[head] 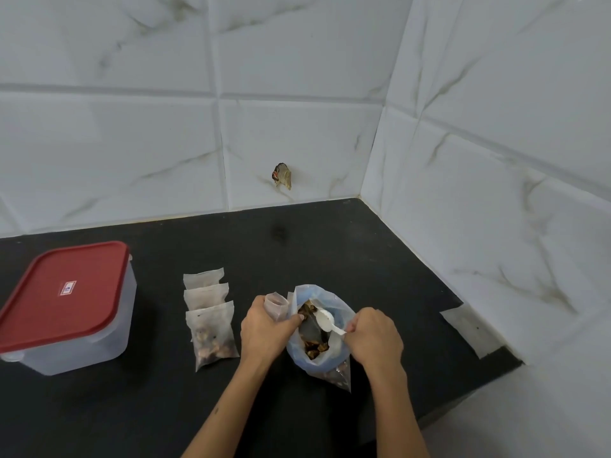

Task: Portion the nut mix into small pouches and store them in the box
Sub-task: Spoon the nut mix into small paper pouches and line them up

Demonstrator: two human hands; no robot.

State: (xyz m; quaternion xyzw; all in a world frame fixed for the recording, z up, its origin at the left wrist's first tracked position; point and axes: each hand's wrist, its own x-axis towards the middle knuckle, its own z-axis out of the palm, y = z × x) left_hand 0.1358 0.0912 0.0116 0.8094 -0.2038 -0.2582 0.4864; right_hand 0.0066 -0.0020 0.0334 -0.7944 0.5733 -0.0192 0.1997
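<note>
A clear plastic bag of nut mix (334, 355) stands open on the black counter near the front. My left hand (263, 328) grips a small translucent pouch (276, 304), held open and upright against the bag's left rim. My right hand (375, 335) holds a white plastic spoon (325, 320) by its handle, bowl inside the bag's mouth above the nuts. Three filled pouches (210, 320) lie overlapping in a row left of my hands. A clear box with a red lid (66, 302) sits shut at the far left.
An empty flat pouch (471, 328) lies at the right by the wall. Tiled walls meet in a corner behind and to the right. A small scrap (282, 176) sticks to the back wall. The counter's front edge (463, 399) drops off on the right.
</note>
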